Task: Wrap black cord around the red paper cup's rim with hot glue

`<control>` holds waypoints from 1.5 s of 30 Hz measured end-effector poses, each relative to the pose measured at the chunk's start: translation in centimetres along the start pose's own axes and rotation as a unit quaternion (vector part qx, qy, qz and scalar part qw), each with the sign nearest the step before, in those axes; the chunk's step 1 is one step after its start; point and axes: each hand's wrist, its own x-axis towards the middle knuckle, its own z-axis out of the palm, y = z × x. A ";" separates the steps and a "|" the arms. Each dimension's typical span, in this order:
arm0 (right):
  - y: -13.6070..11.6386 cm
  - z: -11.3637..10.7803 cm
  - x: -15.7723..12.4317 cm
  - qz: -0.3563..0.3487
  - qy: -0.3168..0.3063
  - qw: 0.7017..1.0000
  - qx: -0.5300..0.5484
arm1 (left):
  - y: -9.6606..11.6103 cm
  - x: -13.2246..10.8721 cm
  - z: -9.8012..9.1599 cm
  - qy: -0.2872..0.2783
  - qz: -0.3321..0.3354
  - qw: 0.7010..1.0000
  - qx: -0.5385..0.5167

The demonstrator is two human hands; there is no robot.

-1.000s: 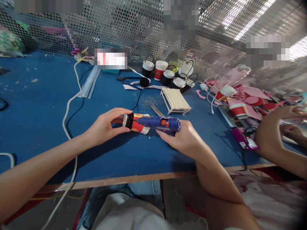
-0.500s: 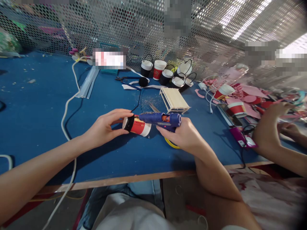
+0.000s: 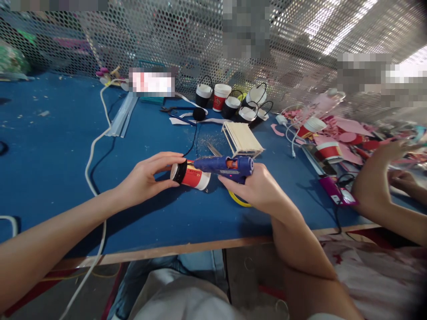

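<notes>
My left hand grips a red and white paper cup by its base end, the cup lying on its side over the table. Black cord is wound around that end, and a strand runs from it up to a black ball of yarn. In my right hand is a blue hot glue gun, fingers wrapped around its handle. Its nozzle points left, at the edge of the wound cord; whether it touches cannot be made out.
Behind stand several cups with black handles, a small wooden stick rack and pliers. Clear glue sticks lie left near a white cable. Scissors lie behind the glue gun. A co-worker's arm is at right.
The glue gun has shifted very slightly to the right. My left hand and the cup look unchanged.
</notes>
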 end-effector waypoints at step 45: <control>-0.4 0.0 -0.3 -0.048 0.018 0.999 -0.017 | -0.2 -0.1 0.6 0.026 -0.067 0.994 -0.078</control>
